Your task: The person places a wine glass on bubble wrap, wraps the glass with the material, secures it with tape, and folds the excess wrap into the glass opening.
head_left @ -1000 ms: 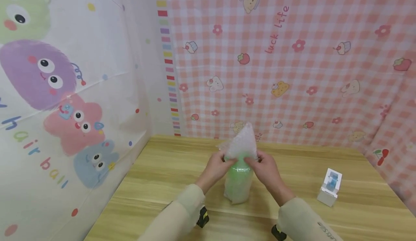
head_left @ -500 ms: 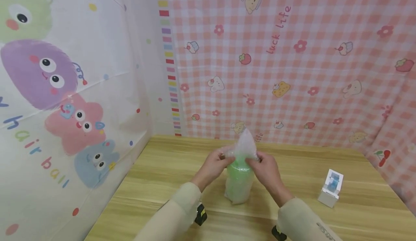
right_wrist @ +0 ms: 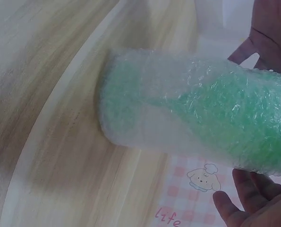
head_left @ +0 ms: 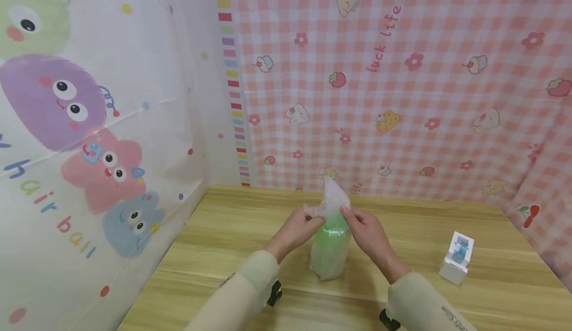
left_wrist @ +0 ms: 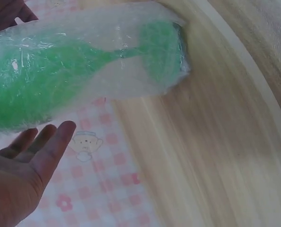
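Observation:
A green stemmed glass (head_left: pixel 331 241) stands upright on the table, wrapped in clear bubble wrap (head_left: pixel 335 199). The wrap's top rises to a loose point above the rim. In the left wrist view, the green glass (left_wrist: pixel 41 75) shows its bowl, thin stem and foot through the plastic. At the upper left, my left hand (head_left: pixel 296 231) pinches a gathered fold of wrap. My right hand (head_left: pixel 370 231) holds the wrap's upper right side, its thumb on the near face. The right wrist view has the lower fingers of the right hand (right_wrist: pixel 256 201) along the wrapped bowl.
To the right on the wooden table (head_left: pixel 214 241) lies a small white box (head_left: pixel 456 259) with a blue item in its top. A pink checked cloth (head_left: pixel 286 83) hangs behind the table, and a white cartoon-printed sheet (head_left: pixel 156 73) hangs on the left.
The wrap's peak has leaned left and dropped a little. My right thumb has moved up along the wrap, while my left hand still pinches its side. The glass stays in place.

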A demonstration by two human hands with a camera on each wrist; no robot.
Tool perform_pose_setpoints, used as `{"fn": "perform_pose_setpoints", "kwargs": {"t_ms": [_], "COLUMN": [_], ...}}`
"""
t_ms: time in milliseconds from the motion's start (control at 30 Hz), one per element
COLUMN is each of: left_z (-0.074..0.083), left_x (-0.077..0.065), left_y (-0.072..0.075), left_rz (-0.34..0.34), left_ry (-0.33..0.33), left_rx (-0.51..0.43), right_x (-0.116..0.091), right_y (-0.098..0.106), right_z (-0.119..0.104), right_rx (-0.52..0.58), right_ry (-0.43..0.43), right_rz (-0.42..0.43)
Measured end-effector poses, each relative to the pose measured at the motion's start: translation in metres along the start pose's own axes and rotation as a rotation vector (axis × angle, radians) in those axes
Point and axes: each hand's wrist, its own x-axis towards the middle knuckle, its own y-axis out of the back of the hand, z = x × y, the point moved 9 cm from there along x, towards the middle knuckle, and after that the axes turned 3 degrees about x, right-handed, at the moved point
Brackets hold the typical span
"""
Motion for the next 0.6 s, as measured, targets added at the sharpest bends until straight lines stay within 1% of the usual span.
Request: {"fn": "perform_pose_setpoints", "kwargs": {"t_ms": [67,133,200,267,367,600], "left_z": [-0.0043,-0.0063,-0.0064,-0.0076,-0.0074,-0.0047], "left_x": [-0.0022,-0.0042,-0.0033,-0.0028,-0.0003,0.0028], "left_y": [-0.0013,-0.0008,0.0003,0.0018,0.0039,0.0027], "left_rz": [-0.023,-0.029,-0.02,-0.008,0.006,-0.019], "left_ry": [0.052,0.085,0.083,0.095,0.087,0.099], "left_rx": [-0.038,-0.066,-0.086,-0.091,-0.088,-0.086], "right_x": [0.0002,0.0002,-0.0008,-0.0024,-0.0034,-0.0002], "right_y": [0.0006,0.0003,-0.0004,-0.0006,-0.0019,-0.0013], "right_z": [0.001,0.0015,0.0005,0.0004,0.001,0.0046], "right_rx": [0.005,0.012,0.015,0.021,0.042,0.074], "right_ry": [-0.003,-0.006,-0.004,-0.013,-0.03,-0.079], "right_rz": [0.012,0.018,0.011,0.004,-0.021,-0.024]}}
